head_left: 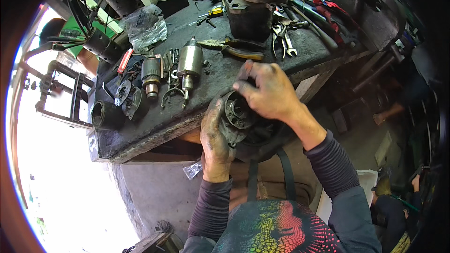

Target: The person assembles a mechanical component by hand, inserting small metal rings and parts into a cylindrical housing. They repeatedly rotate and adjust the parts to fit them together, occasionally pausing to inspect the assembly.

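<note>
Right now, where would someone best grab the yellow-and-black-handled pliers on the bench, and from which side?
Probably by both handles, from the right: the pliers lie with those long handles toward the right hand and their metal nose pointing left.

Bright daylight (61, 178) washes out the left side; a worn, dark surface (164, 117) stands over grey floor (154, 192), the right side deeply shadowed.

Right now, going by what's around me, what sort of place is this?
It looks like a repair workshop, probably for motors or engines: a grimy workbench carries pliers and a wrench, and your left hand holds a round metal part.
</note>
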Motion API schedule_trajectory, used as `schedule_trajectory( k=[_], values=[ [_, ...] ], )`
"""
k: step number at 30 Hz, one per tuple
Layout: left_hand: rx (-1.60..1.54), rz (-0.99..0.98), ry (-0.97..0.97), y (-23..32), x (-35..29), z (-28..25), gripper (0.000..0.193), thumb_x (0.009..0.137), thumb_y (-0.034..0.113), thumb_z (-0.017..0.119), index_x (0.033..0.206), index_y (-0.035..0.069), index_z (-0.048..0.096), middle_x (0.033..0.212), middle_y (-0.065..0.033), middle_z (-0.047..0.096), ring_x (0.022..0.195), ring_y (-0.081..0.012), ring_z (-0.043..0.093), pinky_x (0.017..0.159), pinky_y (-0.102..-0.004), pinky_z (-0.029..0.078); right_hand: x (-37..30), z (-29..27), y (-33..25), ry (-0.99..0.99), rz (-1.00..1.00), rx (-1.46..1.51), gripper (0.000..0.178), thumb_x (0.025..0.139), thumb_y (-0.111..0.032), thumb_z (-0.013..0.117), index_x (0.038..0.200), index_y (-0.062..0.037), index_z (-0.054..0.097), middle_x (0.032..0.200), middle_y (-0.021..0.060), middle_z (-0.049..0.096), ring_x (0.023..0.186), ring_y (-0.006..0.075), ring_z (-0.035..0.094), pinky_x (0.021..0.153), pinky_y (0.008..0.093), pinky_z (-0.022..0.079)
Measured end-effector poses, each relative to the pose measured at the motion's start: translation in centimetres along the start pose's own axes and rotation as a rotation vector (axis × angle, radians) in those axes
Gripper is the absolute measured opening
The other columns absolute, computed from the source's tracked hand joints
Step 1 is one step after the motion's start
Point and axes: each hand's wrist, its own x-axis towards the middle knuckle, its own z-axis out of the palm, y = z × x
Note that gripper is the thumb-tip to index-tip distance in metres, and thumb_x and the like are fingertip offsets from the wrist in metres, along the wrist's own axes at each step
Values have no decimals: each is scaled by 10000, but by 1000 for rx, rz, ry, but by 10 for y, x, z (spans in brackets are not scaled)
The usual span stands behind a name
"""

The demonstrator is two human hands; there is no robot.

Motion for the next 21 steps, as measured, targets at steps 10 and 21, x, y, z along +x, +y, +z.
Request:
schedule_trajectory(
  k=[10, 21],
  values=[
    [4, -19, 32, 2, 3, -3, 463, 1111, 272, 439, 1432, -40, 554, 1348, -165, 662, 1223, -256, 666, 1069, -411, 549, -3, 6, 4, -40, 26, 168, 220, 881, -204, 774, 968, -9, 722, 898, 235, 738, 891, 430, 726, 788, 470, 561],
    [-53, -30, -3, 11, -4, -8, 436, 1123, 270, 445, 1431, -16, 564, 1383, -148, 650, 1255, -266, 649, 1087, -421, 531, -12, 37, 19, 303, -254, 160, 182, 841, -159, 830, 926, -40, 722, 804, 161, 711, 750, 346, 702, 666, 448, 552]
  ],
)
